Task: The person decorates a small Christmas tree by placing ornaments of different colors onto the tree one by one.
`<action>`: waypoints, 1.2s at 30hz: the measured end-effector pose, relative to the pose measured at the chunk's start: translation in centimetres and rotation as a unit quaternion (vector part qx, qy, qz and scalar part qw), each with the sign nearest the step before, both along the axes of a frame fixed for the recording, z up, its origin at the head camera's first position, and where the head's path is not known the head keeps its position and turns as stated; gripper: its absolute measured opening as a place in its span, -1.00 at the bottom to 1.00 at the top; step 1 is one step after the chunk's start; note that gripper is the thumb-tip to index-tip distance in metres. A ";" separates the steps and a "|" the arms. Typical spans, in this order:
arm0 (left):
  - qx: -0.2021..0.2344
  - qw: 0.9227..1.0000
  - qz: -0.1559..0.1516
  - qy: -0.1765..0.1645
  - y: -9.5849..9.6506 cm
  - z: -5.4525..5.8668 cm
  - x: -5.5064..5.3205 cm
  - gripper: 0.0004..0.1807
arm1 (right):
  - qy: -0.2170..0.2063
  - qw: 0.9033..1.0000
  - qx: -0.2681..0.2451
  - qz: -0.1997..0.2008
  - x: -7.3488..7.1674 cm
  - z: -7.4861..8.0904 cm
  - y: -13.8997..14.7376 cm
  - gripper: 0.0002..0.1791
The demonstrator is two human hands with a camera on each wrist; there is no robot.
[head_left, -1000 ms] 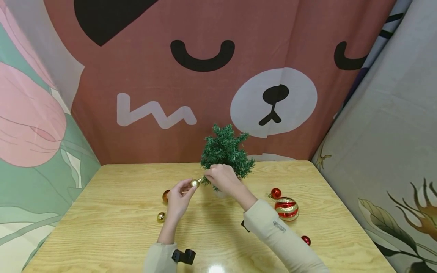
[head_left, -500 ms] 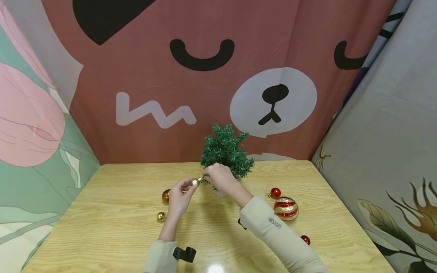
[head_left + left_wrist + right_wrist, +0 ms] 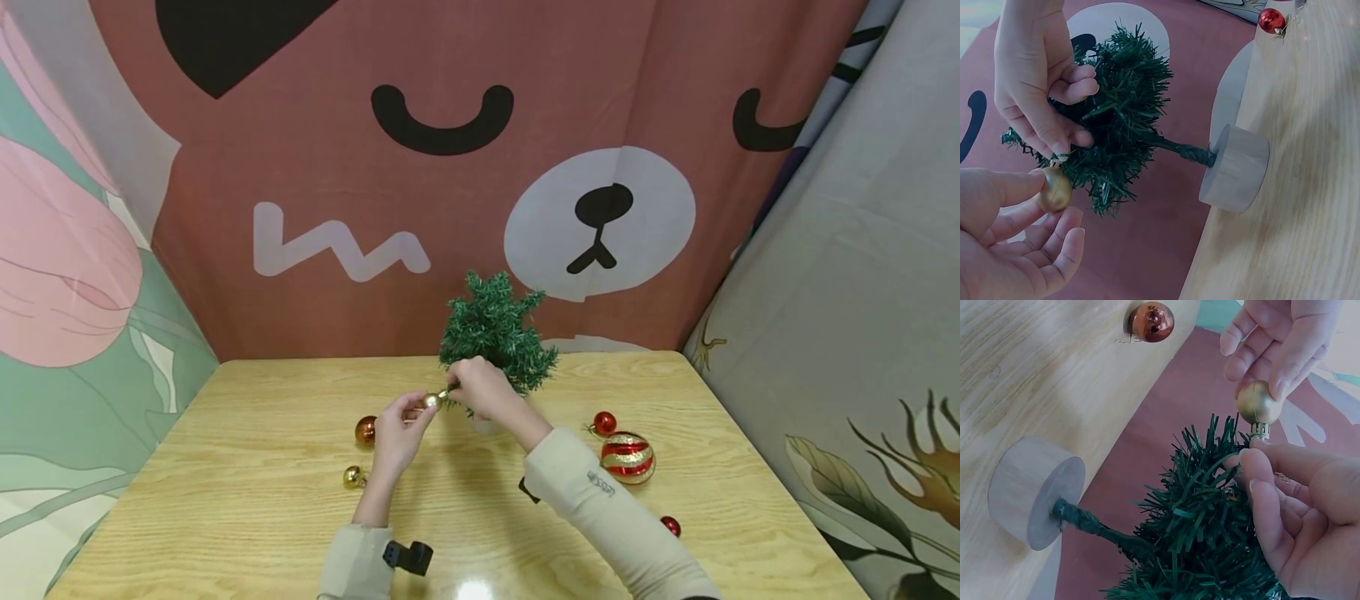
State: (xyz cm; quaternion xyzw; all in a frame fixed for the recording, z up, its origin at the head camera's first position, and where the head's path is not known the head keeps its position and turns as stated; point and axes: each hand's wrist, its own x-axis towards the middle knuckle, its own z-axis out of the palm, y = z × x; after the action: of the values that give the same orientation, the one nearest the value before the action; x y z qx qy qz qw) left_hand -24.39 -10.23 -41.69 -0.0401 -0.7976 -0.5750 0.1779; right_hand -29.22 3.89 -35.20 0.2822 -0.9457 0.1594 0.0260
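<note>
A small green artificial Christmas tree (image 3: 491,325) with a round pale wooden base (image 3: 1235,169) stands at the back of the table. At its left side my left hand (image 3: 397,437) pinches a matte gold ball ornament (image 3: 1258,402) between thumb and fingers, its metal cap turned toward the branches. My right hand (image 3: 487,390) reaches across the tree's front, thumb and forefinger pinching a branch tip right at the ornament's cap. In the left wrist view a bit of green shows at that cap, by the right fingertips. The loop itself is hidden by the fingers.
On the wooden table (image 3: 262,500), a copper ball (image 3: 365,430) and a shiny gold ball (image 3: 353,477) lie to the left. On the right are a red ball (image 3: 604,423), a larger red-and-gold striped ball (image 3: 628,457) and another red ball (image 3: 671,526). A printed curtain (image 3: 337,317) hangs behind.
Both hands stay together at the tree's left side. The gold ornament has shifted slightly right, closer to the right fingertips. The loose balls lie where they were.
</note>
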 end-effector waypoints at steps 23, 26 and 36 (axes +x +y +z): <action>-0.030 0.998 -0.028 -0.054 0.1 -1.4 -0.3 -0.72 | 0.082 0.996 -0.013 -0.010 0.8 -0.6 0.0 -0.90; -0.020 0.997 -0.040 -0.064 0.1 -1.7 -0.4 -0.72 | 0.095 0.995 -0.012 -0.011 1.0 -0.7 0.0 -0.89; -0.015 0.996 -0.045 -0.078 0.2 -1.7 -0.4 -0.66 | 0.121 0.992 -0.024 -0.016 1.1 -0.9 0.1 -0.84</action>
State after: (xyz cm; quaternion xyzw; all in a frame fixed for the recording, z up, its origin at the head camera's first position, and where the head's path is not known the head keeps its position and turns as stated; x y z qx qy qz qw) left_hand -24.83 -9.99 -43.35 -0.0337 -0.8150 -0.5718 0.0884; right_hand -28.12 4.00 -36.11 0.2833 -0.9359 0.1460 0.1499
